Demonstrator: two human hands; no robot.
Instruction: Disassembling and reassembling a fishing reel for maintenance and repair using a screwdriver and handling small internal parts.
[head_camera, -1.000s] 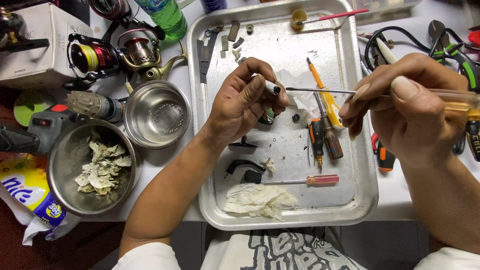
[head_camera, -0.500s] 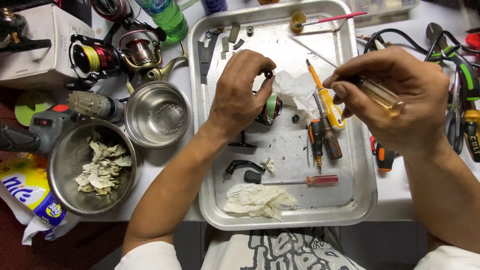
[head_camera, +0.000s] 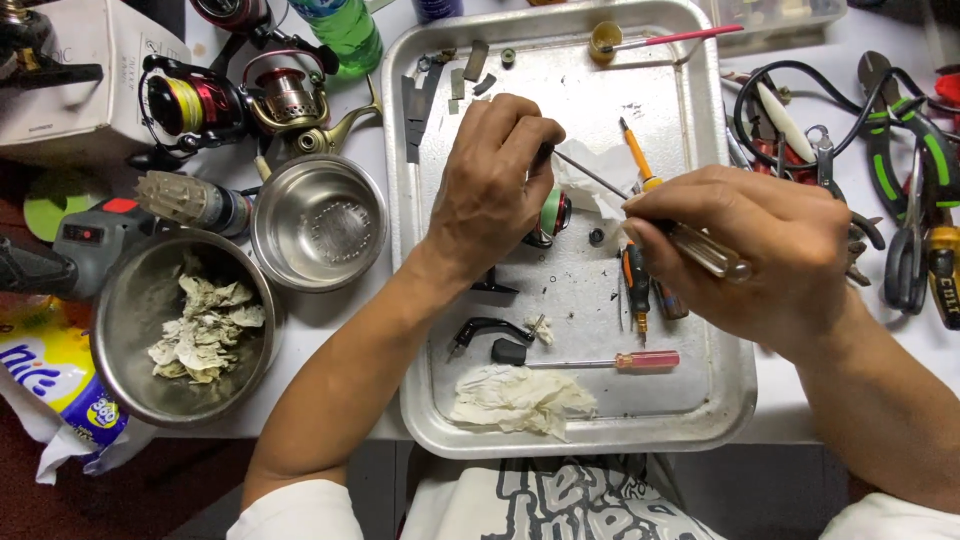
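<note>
Since the earlier frames, both hands have drawn closer over the middle of the metal tray (head_camera: 700, 400), and the long screwdriver (head_camera: 640, 205), held level across the tray a second ago, now slants down toward the left hand. The left hand (head_camera: 495, 175) curls over a small green and red reel part (head_camera: 552, 212) at the centre of the tray, fingers closed around it and pinning it near the tray floor. The right hand (head_camera: 740, 255) grips the screwdriver's clear handle with fingers closed, its thin shaft running up and left until the tip disappears under the left fingertips, beside a scrap of white tissue (head_camera: 600, 170).

By the look of it, the step in hand is working a screw or small fitting on the reel part; the next move seems to call for a steady tip and a firm hold, so the part does not roll.

Lower in the tray lie a black crank handle (head_camera: 485, 332), a red-handled screwdriver (head_camera: 620, 361) and a crumpled cloth (head_camera: 520, 400). On the white tabletop (head_camera: 830, 390), at the left of the frame, stand an empty steel bowl (head_camera: 318, 222), a larger bowl of used wipes (head_camera: 180, 325) and two spinning reels (head_camera: 240, 100); pliers and cutters (head_camera: 900, 200) crowd the right edge. Little of the room shows beyond a dark floor at lower left.
</note>
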